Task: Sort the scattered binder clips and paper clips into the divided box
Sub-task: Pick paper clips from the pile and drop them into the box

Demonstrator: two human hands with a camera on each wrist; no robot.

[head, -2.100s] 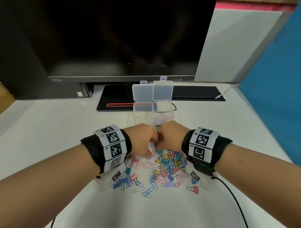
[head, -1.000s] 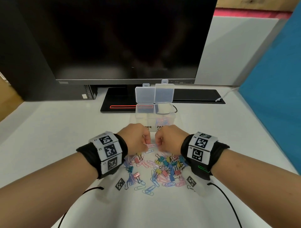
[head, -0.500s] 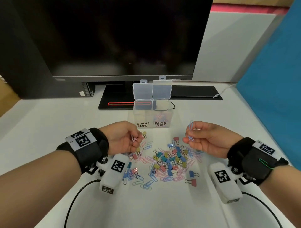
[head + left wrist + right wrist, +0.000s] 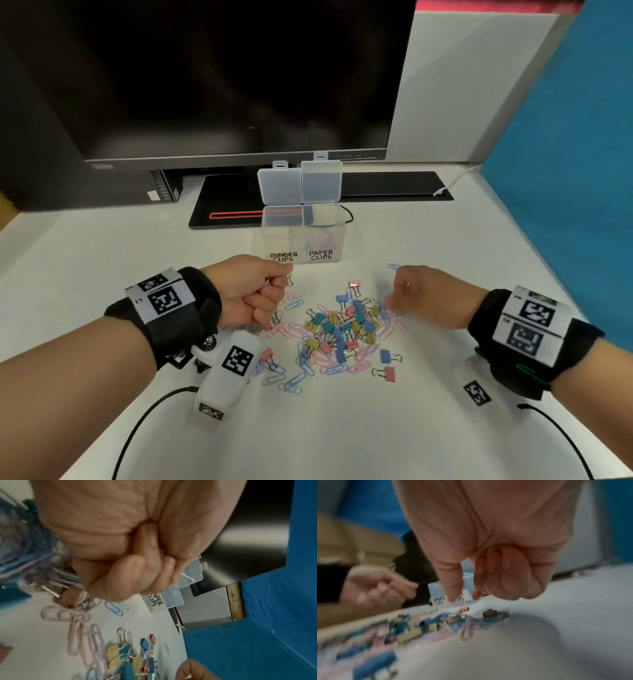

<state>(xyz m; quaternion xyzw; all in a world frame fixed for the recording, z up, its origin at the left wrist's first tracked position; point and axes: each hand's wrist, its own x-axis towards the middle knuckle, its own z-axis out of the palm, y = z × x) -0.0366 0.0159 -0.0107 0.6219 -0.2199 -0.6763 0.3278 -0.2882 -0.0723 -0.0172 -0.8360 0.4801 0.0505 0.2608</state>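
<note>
Clear divided box (image 4: 301, 240), both lids open and upright, compartments labelled BINDER CLIPS and PAPER CLIPS, paper clips inside the right one, mixed coloured clip pile (image 4: 342, 332) scattered near its front.

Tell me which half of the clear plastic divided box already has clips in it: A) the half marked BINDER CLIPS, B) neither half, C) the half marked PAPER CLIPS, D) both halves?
C: in the head view, coloured clips show through the clear plastic divided box only behind its PAPER CLIPS label.
</note>
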